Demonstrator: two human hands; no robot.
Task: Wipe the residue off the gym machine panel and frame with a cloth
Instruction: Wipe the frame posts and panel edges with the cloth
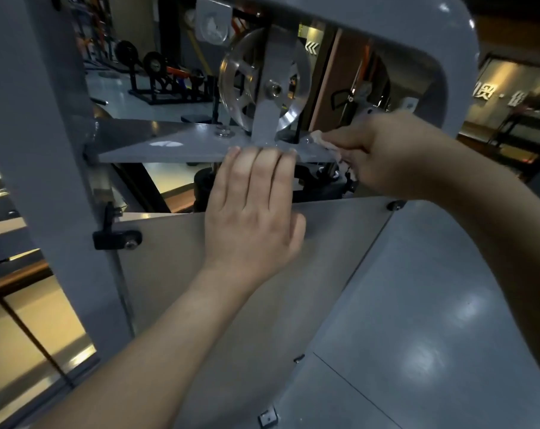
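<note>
Cloth (319, 139) bunched in right hand (386, 156), end pointing left

A: Where are the two hands?

B: The left hand (253, 212) lies flat over the top edge of the beige panel (231, 305). Its straight fingers reach the front edge of the grey plate (157, 150). The right hand (386, 156) pinches a small pale cloth (319, 138) and holds it on the plate.

A: What is around them?

B: A shiny pulley wheel (262, 78) stands upright on the plate, just left of the cloth. A black clamp (114, 235) joins the panel to the grey frame (40, 119).
</note>
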